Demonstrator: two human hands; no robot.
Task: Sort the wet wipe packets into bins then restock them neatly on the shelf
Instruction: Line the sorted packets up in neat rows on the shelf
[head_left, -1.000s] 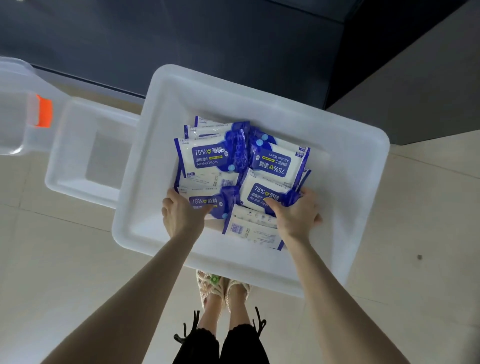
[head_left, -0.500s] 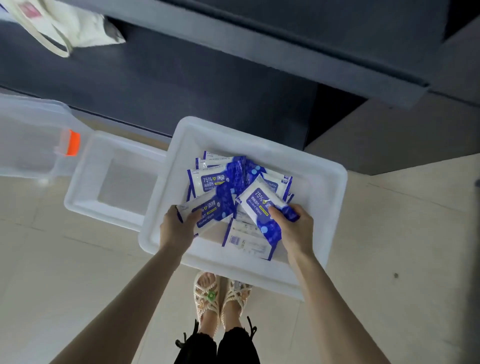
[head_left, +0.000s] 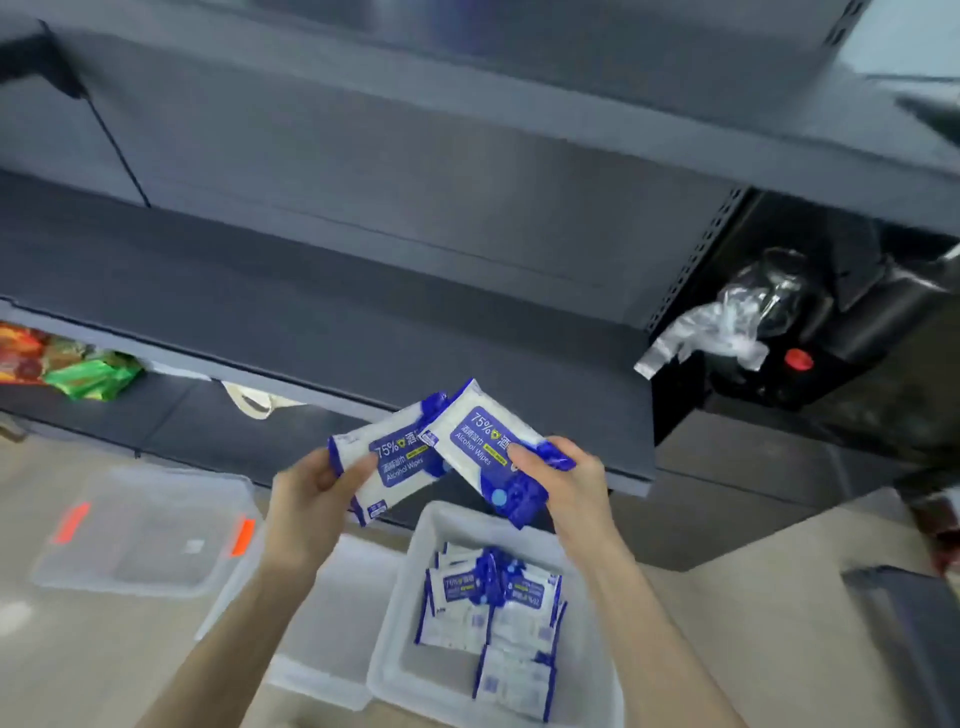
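Observation:
My left hand (head_left: 306, 499) grips one blue-and-white alcohol wipe packet (head_left: 387, 465) by its left end. My right hand (head_left: 563, 480) grips a second packet (head_left: 480, 441) by its right end. The two packets overlap in front of the dark grey shelf (head_left: 322, 312), just above its front edge. Below them on the floor stands a white bin (head_left: 402, 623) holding several more wipe packets (head_left: 493, 608) in a loose pile.
A second white bin (head_left: 332, 634) sits left of the first, partly behind my left arm. A clear lidded box with orange clips (head_left: 150, 530) lies further left. Colourful snack bags (head_left: 62, 364) lie on a lower shelf at left. Crumpled clear plastic (head_left: 727, 322) hangs at right.
Both hands have lifted out of the white bin, each carrying a wipe packet, up to the shelf's front edge. The view has tilted upward from the bin to the shelf.

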